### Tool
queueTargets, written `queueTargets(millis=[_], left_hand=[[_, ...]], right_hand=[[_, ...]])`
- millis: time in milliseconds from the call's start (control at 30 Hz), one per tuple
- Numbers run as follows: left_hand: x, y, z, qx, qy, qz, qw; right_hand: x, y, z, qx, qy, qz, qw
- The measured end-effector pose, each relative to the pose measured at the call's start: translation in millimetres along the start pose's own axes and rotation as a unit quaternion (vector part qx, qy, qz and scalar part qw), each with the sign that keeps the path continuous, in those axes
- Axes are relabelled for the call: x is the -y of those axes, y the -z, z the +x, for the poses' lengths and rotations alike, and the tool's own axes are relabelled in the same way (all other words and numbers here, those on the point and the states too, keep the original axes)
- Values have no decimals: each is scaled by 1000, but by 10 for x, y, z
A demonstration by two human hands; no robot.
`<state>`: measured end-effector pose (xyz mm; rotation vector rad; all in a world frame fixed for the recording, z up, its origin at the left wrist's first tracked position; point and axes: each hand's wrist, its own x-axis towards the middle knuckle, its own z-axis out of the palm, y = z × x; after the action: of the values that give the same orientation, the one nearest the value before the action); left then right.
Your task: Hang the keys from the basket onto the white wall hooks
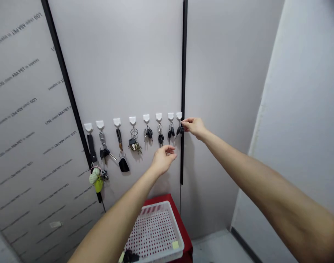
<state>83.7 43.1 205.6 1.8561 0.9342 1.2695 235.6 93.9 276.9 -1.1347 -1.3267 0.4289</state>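
Note:
A row of white adhesive hooks runs across a pale panel, and keys hang from them. My right hand (pixel 193 126) is at the far-right hook (pixel 179 115), its fingers pinched at the top of a bunch of dark-headed keys (pixel 179 130). The ring there is mostly hidden by the fingertips. Below the neighbouring keys (pixel 171 132), my left hand (pixel 164 159) is raised with loosely curved fingers, thumb apart, and nothing visible in it. Just above it hangs another key bunch (pixel 160 138).
Further left hang keys with a metal ring (pixel 134 144), a black fob on a braided strap (pixel 123 164) and a green charm (pixel 98 184). Below, a white perforated basket (pixel 180 252) holding dark items stands on a red surface (pixel 169 199). Black strips (pixel 184 65) edge the panel.

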Motion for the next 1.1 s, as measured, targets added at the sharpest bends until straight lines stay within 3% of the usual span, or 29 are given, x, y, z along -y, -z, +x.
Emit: queueTargets(millis=[267, 367, 467, 533, 633, 700, 800, 900, 1000, 1100], left_hand=[[179, 136, -128, -18, 40, 23, 999], [359, 228, -209, -40, 57, -15, 997], [582, 357, -342, -79, 93, -57, 991], [682, 470, -442, -115, 112, -77, 984], [624, 660, -565, -161, 103, -104, 976], [421, 782, -625, -179, 61, -119, 975], [1, 931, -702, -177, -36, -136, 974], [-296, 1023, -767, -154, -95, -150, 972], [-356, 1046, -808, -135, -102, -173, 970], [-261, 1050, -820, -134, -94, -181, 970]], right_hand=[[-84, 0, 173, -68, -18, -68, 995], [-209, -2, 74, -99, 4, -93, 991], [-405, -121, -221, -130, 23, -105, 986], [-502, -293, -524, -76, 13, -105, 992], [-440, -611, -1008, 160, -23, -50, 986], [-230, -790, -1259, 251, 12, 25, 968], [190, -958, -1466, 273, 103, 157, 944], [473, -1056, -1537, 279, 145, 238, 919], [527, -1133, -1570, 300, 138, 263, 907], [479, -1189, -1577, 307, 123, 257, 908]])
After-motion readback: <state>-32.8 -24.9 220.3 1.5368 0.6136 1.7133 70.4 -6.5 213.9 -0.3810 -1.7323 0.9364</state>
